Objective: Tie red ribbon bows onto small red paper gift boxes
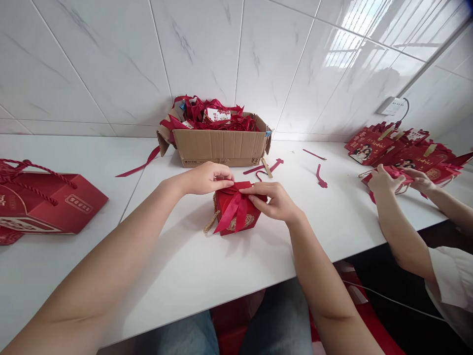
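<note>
A small red gift box (252,219) with a gold print on its front stands on the table in front of me. A crimson ribbon (232,213) lies over the box's top and hangs down its front, and a gold cord handle (211,222) droops at its left side. My left hand (207,177) is closed at the back left of the top, its fingertips pinching the ribbon there. From the right, my right hand (276,199) pinches the ribbon at the top front edge. The fingers partly hide the ribbon's knot.
Behind the box stands a cardboard box (221,148) heaped with red ribbons. Ribbon scraps (320,176) lie to its right. A larger red box (79,204) sits at left. At right, a co-worker's hands (386,183) hold a red box near several red gift boxes (369,145).
</note>
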### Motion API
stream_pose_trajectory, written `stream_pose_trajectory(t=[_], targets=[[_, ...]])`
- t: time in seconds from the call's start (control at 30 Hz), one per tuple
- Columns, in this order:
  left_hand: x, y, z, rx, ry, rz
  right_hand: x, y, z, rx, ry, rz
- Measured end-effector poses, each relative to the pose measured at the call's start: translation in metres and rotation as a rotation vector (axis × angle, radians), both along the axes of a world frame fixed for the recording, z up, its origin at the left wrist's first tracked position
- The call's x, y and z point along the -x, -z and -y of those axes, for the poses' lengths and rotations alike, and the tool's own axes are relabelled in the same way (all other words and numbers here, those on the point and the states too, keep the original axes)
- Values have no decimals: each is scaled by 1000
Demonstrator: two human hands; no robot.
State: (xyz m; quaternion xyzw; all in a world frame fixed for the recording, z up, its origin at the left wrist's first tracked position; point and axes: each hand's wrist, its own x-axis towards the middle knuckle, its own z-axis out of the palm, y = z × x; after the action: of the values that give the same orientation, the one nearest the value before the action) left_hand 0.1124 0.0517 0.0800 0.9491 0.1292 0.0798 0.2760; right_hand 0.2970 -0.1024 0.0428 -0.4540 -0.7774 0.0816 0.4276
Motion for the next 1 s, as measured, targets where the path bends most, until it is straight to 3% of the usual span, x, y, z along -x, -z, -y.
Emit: stream_pose_trajectory(t=[0.23, 0.6, 0.83, 1.0], targets=[[9, -10, -1, 134, -79, -16, -1, 2, -1, 12, 107, -149], [10, -12, 4, 107, -75, 27, -10, 7, -4, 103, 91, -215], [6, -14, 17, 106, -20, 6, -6, 0, 2, 72, -1, -26], [7, -17, 19, 131, 8, -4, -1, -5, 8, 173, 18, 56]])
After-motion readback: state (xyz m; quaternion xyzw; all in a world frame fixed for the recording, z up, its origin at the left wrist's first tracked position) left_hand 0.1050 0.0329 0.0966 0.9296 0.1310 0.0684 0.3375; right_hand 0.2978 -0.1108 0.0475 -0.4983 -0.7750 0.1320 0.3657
